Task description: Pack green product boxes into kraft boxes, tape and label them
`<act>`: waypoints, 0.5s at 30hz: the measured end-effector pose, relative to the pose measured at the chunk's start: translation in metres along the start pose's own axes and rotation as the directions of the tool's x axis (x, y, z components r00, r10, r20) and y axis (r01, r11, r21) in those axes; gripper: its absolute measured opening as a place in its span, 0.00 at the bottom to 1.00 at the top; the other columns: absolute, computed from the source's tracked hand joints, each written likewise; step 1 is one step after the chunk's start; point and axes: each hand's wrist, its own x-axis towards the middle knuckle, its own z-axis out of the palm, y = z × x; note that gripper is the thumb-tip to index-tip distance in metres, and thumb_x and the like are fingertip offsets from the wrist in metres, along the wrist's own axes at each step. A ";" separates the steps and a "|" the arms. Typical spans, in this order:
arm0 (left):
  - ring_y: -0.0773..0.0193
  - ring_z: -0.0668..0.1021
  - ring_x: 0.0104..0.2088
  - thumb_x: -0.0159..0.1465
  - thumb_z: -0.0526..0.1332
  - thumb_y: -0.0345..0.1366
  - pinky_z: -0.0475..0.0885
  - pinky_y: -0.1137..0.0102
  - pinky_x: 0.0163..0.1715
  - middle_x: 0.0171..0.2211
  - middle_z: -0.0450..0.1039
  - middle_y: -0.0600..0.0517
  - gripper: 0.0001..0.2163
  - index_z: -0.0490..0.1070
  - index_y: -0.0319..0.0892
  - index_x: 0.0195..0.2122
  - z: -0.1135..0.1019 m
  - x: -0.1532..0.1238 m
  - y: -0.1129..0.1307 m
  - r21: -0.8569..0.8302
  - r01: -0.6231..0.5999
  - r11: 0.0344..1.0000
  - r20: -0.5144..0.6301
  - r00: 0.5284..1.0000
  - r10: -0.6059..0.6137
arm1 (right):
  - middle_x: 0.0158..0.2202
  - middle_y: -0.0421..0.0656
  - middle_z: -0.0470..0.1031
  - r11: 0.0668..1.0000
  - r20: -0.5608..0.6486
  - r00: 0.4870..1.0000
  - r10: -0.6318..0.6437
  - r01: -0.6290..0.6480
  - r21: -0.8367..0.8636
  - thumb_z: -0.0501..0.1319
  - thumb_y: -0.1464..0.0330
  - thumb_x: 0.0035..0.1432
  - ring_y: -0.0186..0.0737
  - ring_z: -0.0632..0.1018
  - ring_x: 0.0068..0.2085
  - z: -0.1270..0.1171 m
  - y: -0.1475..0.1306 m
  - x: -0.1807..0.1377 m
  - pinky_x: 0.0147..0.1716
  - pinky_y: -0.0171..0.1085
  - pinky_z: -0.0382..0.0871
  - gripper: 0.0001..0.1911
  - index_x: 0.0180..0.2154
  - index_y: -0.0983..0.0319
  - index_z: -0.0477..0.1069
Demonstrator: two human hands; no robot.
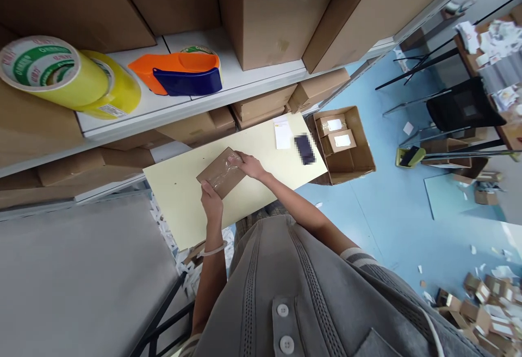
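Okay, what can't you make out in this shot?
Head view.
The dark item on the table: blurred out.
Near edge of the small box: covered by the left hand.
Whether the right hand grips or presses: too small to tell.
Print on the white slip: too small.

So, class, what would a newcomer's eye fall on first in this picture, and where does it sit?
The bright yellow tape rolls on the white shelf at upper left, with the orange and blue tape dispenser beside them. Lower down, the left hand and right hand rest on a flat brown box on the pale table.
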 end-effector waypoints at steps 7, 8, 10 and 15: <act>0.51 0.59 0.67 0.69 0.39 0.53 0.54 0.54 0.66 0.67 0.53 0.37 0.33 0.47 0.36 0.68 -0.007 -0.001 0.015 0.120 -0.123 0.985 -0.058 0.990 0.130 | 0.67 0.46 0.57 0.993 -0.208 0.978 0.031 -0.005 0.121 0.46 0.39 0.60 0.47 0.58 0.67 -0.011 0.024 -0.021 0.66 0.43 0.49 0.43 0.65 0.62 0.56; 0.52 0.55 0.68 0.70 0.40 0.51 0.49 0.53 0.67 0.68 0.50 0.37 0.32 0.45 0.34 0.69 -0.007 -0.004 0.021 0.152 -0.191 0.970 -0.067 0.977 0.203 | 0.67 0.46 0.57 0.991 -0.233 0.972 0.042 -0.010 0.136 0.45 0.40 0.61 0.46 0.58 0.67 -0.015 0.032 -0.026 0.66 0.43 0.49 0.43 0.65 0.62 0.56; 0.54 0.48 0.70 0.70 0.43 0.48 0.42 0.53 0.68 0.70 0.44 0.37 0.31 0.43 0.34 0.69 -0.003 -0.014 0.035 0.212 -0.325 0.922 -0.066 0.936 0.346 | 0.67 0.49 0.57 0.988 -0.261 0.963 0.071 -0.032 0.150 0.46 0.42 0.62 0.46 0.58 0.67 -0.025 0.052 -0.034 0.66 0.44 0.49 0.42 0.65 0.65 0.56; 0.57 0.40 0.70 0.70 0.44 0.43 0.37 0.53 0.68 0.71 0.39 0.44 0.26 0.50 0.39 0.68 0.049 -0.042 0.067 0.278 -0.571 0.773 0.105 0.818 0.566 | 0.65 0.49 0.60 0.974 -0.254 0.952 0.170 -0.124 0.188 0.49 0.47 0.64 0.46 0.62 0.65 -0.042 0.105 -0.046 0.64 0.44 0.54 0.36 0.64 0.63 0.58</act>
